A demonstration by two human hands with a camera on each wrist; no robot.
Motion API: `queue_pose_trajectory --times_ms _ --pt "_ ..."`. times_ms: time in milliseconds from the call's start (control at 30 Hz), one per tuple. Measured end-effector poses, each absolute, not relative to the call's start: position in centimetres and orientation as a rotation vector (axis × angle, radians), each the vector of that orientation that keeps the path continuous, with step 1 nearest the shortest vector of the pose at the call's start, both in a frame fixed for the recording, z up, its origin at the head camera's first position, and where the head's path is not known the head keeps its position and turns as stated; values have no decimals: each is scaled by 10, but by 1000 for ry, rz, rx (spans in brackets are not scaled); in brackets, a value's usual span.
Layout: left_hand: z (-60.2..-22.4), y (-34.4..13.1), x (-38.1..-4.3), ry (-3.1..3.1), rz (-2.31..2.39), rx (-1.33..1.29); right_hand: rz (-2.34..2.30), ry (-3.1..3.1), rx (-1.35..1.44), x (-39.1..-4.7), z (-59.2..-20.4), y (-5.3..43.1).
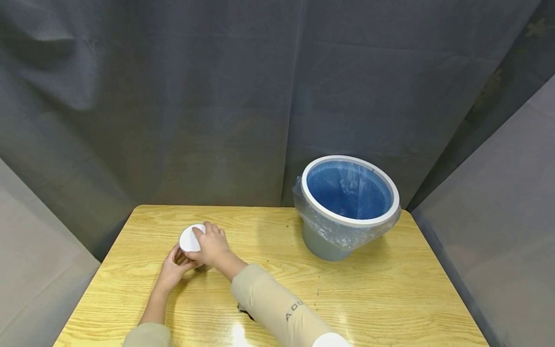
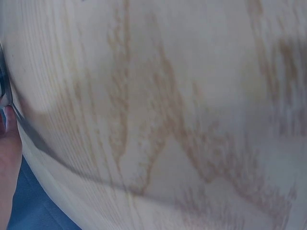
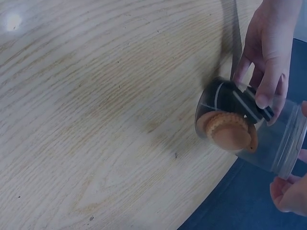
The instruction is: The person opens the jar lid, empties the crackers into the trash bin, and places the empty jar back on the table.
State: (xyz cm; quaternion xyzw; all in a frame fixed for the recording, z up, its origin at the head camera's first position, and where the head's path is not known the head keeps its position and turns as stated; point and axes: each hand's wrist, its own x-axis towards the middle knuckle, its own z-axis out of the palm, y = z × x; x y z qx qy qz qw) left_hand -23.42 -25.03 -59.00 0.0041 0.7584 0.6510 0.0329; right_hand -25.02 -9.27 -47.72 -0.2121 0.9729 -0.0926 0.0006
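Left grip (image 1: 172, 269) holds jar (image 3: 264, 139), bin rim (image 1: 360, 222) well apart.

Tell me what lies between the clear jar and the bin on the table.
In the head view, the right hand, holding the white lid on the jar, comes first; beyond it, bare tabletop reaches to the bin.

Left hand (image 2: 8, 165): cut off at left wrist view's edge
Right hand (image 3: 293, 194): cut off, right wrist view
Jar (image 3: 268, 140): mostly hidden by lid (image 1: 189, 238) and hands, head view
Dark patch (image 1: 245, 313): partly behind sleeve (image 1: 272, 300), too small to tell
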Motion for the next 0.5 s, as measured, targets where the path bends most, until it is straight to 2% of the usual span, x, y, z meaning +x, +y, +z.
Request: queue_pose_trajectory --times_ms 500 --pt "-589 -250 -234 2341 1975 14 -325 2943 -854 -260 -473 -82"
